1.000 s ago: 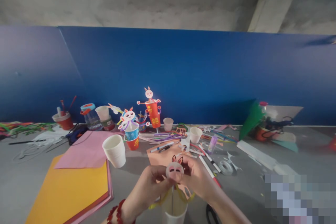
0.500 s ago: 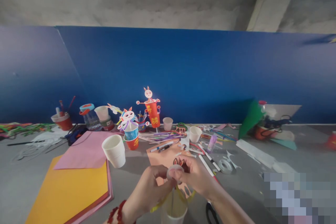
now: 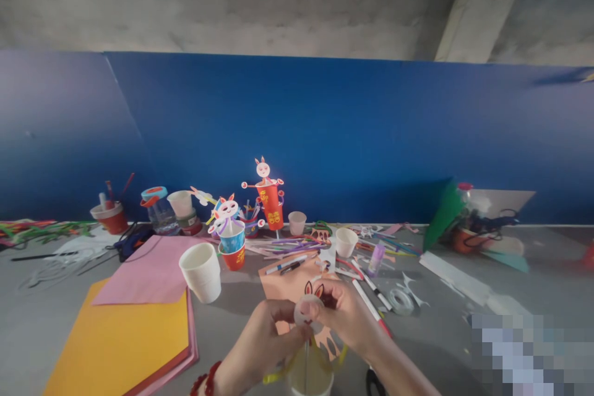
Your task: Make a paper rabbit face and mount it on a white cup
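Observation:
Between my hands is a round white paper rabbit head (image 3: pixel 306 320) with upright orange-and-black ears, on top of a thin straw-like stick (image 3: pixel 306 362). My left hand (image 3: pixel 271 337) pinches the head's lower edge near the stick. My right hand (image 3: pixel 350 315) grips the head's right side, with its thumb across the front. Under them stands a white paper cup (image 3: pixel 309 383), with the stick reaching down into it. Yellow strips (image 3: pixel 275 377) stick out from both sides of the cup. Behind my fingers lies an orange paper sheet (image 3: pixel 283 283) with cut-outs.
A white cup (image 3: pixel 202 272) stands left, beside pink (image 3: pixel 134 269) and yellow paper (image 3: pixel 125 337). Rabbit figures on a red cup (image 3: pixel 268 198) and a blue cup (image 3: pixel 232 238) stand behind. Markers (image 3: pixel 369 303), clear tape (image 3: pixel 401 301), a glue stick (image 3: pixel 377 260) and black scissors handles (image 3: pixel 374 382) lie right.
The rabbit head has tipped more upright, so its face and ears show more fully. Both hands keep their hold, and the whole view has shifted slightly.

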Available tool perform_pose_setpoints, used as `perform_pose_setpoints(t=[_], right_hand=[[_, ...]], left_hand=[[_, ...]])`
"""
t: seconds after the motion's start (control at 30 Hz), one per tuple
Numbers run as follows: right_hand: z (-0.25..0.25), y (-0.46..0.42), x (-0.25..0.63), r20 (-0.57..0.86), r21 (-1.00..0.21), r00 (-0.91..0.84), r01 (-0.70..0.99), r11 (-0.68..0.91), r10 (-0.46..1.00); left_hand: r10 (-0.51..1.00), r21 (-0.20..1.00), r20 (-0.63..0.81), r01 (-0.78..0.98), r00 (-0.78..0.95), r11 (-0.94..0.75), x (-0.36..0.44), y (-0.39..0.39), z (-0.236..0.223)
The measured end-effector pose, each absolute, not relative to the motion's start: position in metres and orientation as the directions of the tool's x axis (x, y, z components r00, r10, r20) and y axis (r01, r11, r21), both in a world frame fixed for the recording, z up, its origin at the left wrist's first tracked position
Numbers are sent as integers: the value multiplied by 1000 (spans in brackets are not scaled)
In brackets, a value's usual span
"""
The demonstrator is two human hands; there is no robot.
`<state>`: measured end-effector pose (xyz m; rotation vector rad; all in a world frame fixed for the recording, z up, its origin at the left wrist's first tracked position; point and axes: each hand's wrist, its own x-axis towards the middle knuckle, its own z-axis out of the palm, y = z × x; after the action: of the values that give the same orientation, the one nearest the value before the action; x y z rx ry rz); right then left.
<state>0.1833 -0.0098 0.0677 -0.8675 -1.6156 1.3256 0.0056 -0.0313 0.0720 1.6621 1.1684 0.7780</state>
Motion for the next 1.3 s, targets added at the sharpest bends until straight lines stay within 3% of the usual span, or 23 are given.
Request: perform_pose_setpoints(t=[0.17, 0.47, 0.63, 0.83, 1.1, 1.3], right_hand=[[63, -9, 191, 76, -996, -487, -79, 43, 870], [61, -10, 185, 14, -1000, -417, -25, 4, 909], [61, -13, 186, 40, -997, -469, -77, 4, 882], [65, -16, 187, -18, -999, -447, -17, -28, 894], [65, -13, 189, 22, -993, -468, -110, -34, 884], [66, -15, 187, 22, -993, -398, -118, -27, 917]], left_hand=[[929, 936, -19, 333, 370, -114, 3, -32, 76], [918, 941, 18, 304, 397, -150, 5, -32, 73], [904, 962, -28, 258, 426, -92, 5, -33, 76], [912, 949, 25, 278, 409, -151, 4, -32, 75], [901, 978, -32, 198, 433, -61, 4, -31, 73], [888, 989, -129, -3, 441, 145, 5, -26, 55]])
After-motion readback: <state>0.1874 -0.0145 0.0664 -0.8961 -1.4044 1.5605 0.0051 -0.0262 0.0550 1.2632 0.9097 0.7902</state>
